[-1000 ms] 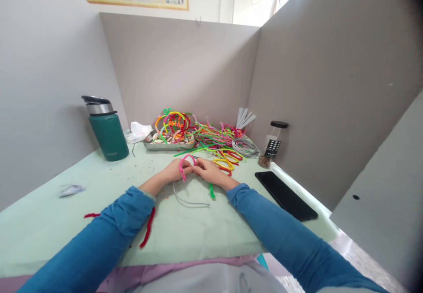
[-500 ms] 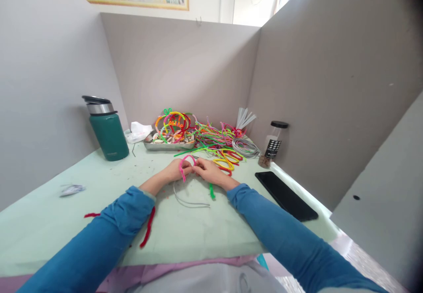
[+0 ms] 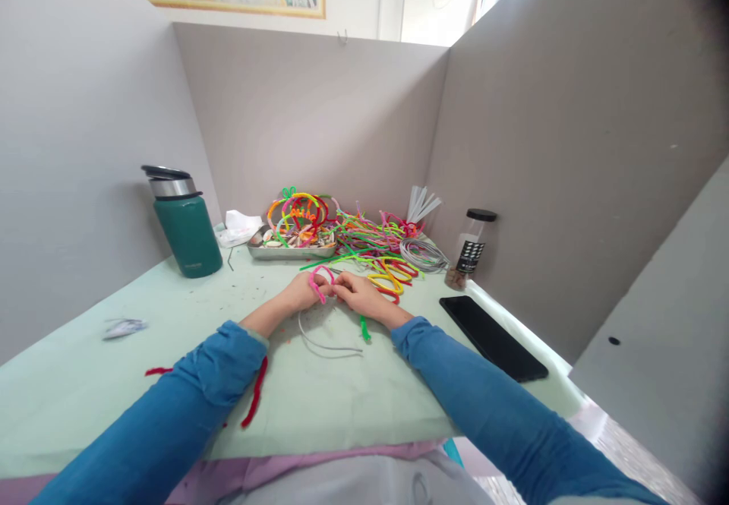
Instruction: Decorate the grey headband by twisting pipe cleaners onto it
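Over the middle of the table, my left hand (image 3: 308, 291) is closed on a pink pipe cleaner (image 3: 315, 287) that curls in a loop around its fingers. My right hand (image 3: 358, 294) meets it from the right, its fingertips pinched together at the other part of the pink loop. From beneath the hands a thin grey wire (image 3: 319, 347) curves toward me, its ends lying on the table. A short green pipe cleaner piece (image 3: 365, 329) shows below my right wrist. The exact spot between the fingertips is too small to make out.
Behind the hands stands a metal tray (image 3: 293, 253) of small pieces, beside a heap of coloured pipe cleaners (image 3: 370, 231) and coiled grey wire (image 3: 424, 254). A green bottle (image 3: 187, 233) is left; a jar (image 3: 470, 250) and black phone (image 3: 493, 336) are right. Red pipe cleaner (image 3: 256, 392) lies by my left sleeve.
The pink pipe cleaner's free end has swung in and bent into a tighter loop by my left fingers. Both hands have stayed in nearly the same place.
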Available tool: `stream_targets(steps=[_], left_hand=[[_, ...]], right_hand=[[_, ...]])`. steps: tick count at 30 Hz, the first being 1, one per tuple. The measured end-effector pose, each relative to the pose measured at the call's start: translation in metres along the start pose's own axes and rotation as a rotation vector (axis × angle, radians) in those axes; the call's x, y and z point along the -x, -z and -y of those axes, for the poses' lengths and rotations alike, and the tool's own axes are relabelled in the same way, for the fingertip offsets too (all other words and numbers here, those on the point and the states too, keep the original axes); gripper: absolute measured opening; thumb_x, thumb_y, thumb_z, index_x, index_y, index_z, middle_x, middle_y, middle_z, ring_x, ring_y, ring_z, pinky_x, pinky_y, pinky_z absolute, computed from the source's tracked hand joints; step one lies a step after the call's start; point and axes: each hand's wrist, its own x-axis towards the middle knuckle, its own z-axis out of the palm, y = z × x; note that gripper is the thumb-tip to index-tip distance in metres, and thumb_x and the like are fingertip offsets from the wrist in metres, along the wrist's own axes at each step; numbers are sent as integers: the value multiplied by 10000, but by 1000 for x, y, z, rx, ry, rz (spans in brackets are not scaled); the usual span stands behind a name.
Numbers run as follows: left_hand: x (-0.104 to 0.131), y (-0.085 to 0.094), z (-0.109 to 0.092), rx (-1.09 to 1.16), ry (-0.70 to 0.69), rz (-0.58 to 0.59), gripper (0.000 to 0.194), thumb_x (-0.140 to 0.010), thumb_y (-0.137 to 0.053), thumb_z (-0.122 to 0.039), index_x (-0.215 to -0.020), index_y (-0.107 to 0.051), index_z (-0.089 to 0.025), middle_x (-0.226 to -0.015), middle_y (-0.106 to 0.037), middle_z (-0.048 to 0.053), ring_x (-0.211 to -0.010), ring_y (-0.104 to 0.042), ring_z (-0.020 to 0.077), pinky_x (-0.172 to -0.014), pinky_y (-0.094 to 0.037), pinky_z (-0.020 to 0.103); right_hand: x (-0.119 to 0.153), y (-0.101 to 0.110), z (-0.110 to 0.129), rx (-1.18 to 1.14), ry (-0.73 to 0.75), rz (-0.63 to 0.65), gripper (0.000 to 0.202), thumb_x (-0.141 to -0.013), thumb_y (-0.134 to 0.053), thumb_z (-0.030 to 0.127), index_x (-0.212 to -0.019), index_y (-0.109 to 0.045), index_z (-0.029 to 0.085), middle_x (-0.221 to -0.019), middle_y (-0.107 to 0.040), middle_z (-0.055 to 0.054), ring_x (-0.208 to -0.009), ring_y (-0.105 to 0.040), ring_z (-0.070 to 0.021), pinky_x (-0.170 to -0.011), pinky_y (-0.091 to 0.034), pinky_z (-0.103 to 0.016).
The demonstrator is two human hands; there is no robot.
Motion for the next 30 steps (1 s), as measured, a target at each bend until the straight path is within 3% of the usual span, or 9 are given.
stream_targets(steps=[8, 16, 24, 30], left_hand=[[4, 2, -7, -11, -13, -33, 185, -702, -498, -282, -605, -583, -149, -414, -378, -51, -408, -312, 69, -425, -235, 213], [3, 3, -7, -53, -56, -33, 290, -748, -495, -385, -587, -570, -156, -436, -387, -45, -420, -317, 78, -435, -244, 228], [3, 1, -7, -20, -31, -73, 177, -715, -485, -275, -611, -572, -161, -436, -421, -51, -426, -371, 83, -432, -285, 206], [1, 1, -5, -31, -41, -76, 194, -712, -484, -297, -575, -544, -172, -408, -414, -51, -425, -392, 89, -422, -285, 202]], right_hand=[[-1, -2, -2, 17, -5, -18, 122, -827, -490, 238, -831, -592, 171, -707, -616, 9, -633, -517, -104, -592, -338, -221], [-1, -1, -2, 10, -2, -8, 131, -819, -476, 206, -846, -601, 173, -716, -622, 7, -634, -519, -104, -601, -349, -220], [0, 0, 2, 26, -12, -2, 111, -819, -499, 236, -827, -590, 173, -698, -613, 8, -628, -516, -104, -589, -336, -216], [0, 0, 1, 49, 10, -9, 113, -813, -505, 242, -825, -594, 173, -717, -604, 8, -631, -501, -102, -576, -322, -214]])
